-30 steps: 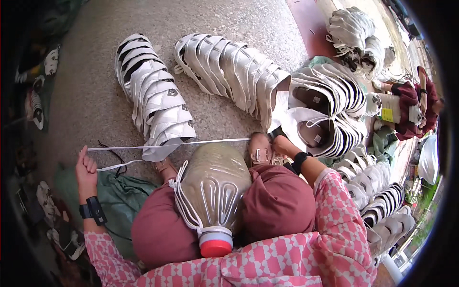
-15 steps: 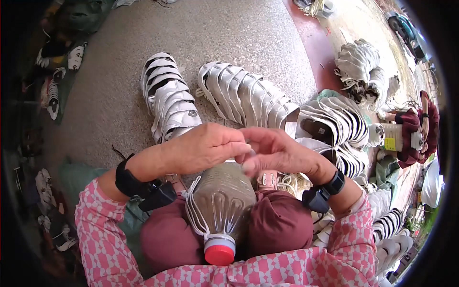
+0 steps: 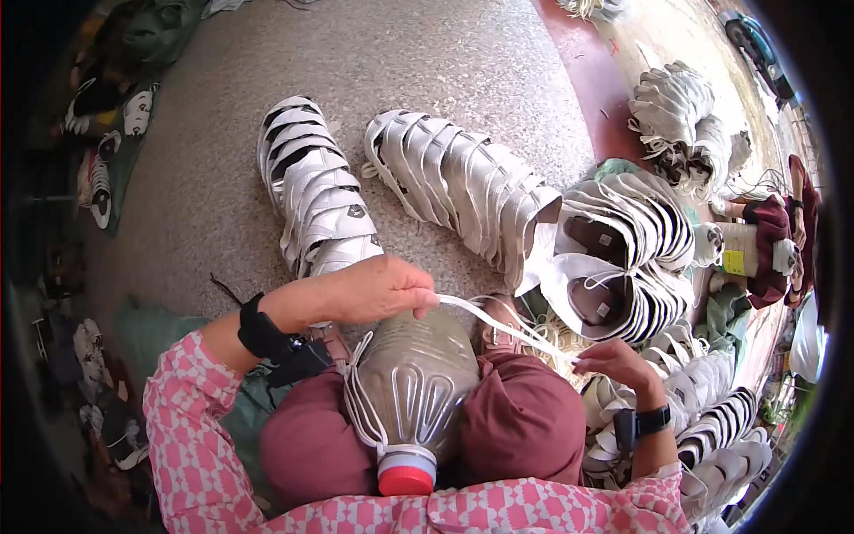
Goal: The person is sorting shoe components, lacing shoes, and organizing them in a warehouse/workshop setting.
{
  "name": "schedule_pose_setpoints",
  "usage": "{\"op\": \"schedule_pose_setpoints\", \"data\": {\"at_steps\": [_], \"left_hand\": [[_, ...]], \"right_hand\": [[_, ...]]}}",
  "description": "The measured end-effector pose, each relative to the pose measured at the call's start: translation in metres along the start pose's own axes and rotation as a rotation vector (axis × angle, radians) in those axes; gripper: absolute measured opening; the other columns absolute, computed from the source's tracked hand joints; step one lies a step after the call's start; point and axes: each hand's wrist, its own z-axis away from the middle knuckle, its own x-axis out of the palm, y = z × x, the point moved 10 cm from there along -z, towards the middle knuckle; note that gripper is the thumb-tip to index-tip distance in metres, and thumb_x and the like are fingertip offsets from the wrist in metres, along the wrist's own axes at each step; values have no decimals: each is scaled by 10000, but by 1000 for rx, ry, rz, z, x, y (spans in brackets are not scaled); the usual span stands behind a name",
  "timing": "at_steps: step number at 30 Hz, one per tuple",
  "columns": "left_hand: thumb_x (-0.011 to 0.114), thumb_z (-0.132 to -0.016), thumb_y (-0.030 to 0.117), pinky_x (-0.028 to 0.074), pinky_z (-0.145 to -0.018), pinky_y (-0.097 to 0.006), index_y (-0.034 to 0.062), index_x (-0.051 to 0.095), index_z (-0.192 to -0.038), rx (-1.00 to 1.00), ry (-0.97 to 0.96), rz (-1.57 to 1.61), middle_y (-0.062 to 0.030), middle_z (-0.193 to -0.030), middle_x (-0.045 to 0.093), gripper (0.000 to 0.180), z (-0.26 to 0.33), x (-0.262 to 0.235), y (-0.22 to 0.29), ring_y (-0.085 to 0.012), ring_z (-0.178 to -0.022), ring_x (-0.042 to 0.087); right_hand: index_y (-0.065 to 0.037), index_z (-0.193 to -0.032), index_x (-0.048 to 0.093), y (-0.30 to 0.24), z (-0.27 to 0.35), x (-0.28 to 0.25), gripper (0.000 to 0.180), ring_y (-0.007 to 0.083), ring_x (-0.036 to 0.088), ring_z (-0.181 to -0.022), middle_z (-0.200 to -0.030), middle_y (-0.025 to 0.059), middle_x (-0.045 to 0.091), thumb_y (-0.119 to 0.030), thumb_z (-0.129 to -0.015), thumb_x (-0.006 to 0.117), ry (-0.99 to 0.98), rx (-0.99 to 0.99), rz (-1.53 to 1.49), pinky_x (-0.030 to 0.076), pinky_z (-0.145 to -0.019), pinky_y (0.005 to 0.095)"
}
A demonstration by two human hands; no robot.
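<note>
The left hand is closed in a loose fist over one end of a white strap, with the fingers curled down just above the top of a large plastic bottle. The right hand is half open, and the other end of the strap is pinched between its thumb and fingertips, so that the strap is stretched in a shallow line from one hand to the other across the bottle's upper end. A black wristband is worn on each wrist.

The bottle is held between the knees, in dark red trousers, with its red cap pointed toward the body. It appears filled with a greyish material, and several white straps are looped lengthwise over its sides.

Beyond the hands, on the grey speckled floor, two long rows of stacked white shoe uppers are laid out: one row just past the left hand, and a second row beside it, toward the middle of the floor. Further stacks of the same white pieces are piled at the right side of the floor, next to the right hand, and more lie toward the far right corner. A green cloth is partly covered by the left forearm.
</note>
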Motion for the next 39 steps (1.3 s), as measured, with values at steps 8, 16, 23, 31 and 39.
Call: {"op": "schedule_pose_setpoints", "data": {"at_steps": [8, 16, 23, 31, 39], "left_hand": [[506, -959, 269, 435, -631, -297, 33, 622, -824, 150, 45, -78, -43, -668, 563, 296, -69, 18, 32, -132, -650, 534], [535, -966, 284, 438, -609, -262, 26, 637, -879, -11, 88, 128, -19, -667, 544, 291, -110, -6, 21, -92, -648, 526], [476, -953, 424, 418, -916, -354, -44, 493, -1219, -253, 582, -59, -175, -1156, 578, 538, -169, -107, -89, -237, -1061, 538], [639, -814, 418, 321, -1088, -410, -63, 201, -1426, -346, 904, 154, -283, -1452, 316, 893, -178, -121, -137, -392, -1343, 348], [545, -870, 197, 432, -938, -330, 13, 427, -1344, -78, 789, 679, -133, -1217, 560, 523, -163, -115, -138, -221, -1130, 527]], "right_hand": [[3, -1363, 457, -188, -54, 41, 493, 133, 622, -951, -1178, 65, 618, -182, -936, 619, -154, -541, -528, 484, -866, 292], [4, -1039, 682, -157, -62, 0, 246, 62, 555, -691, -738, -4, 625, -194, -977, 551, 62, -536, -523, 429, -678, 208], [14, -1088, 624, -16, -94, -92, 241, 98, 557, -565, -703, 31, 603, -184, -965, 564, 651, -438, -1131, 488, -557, 223], [6, -1018, 558, -55, -201, -58, 154, 159, 630, -733, -922, 115, 657, -127, -941, 567, 326, -336, -1130, 553, -681, 305], [7, -1204, 579, -85, -274, -49, 286, 263, 642, -1004, -1154, 134, 644, -79, -931, 562, 190, -599, -1458, 542, -853, 397]]}}
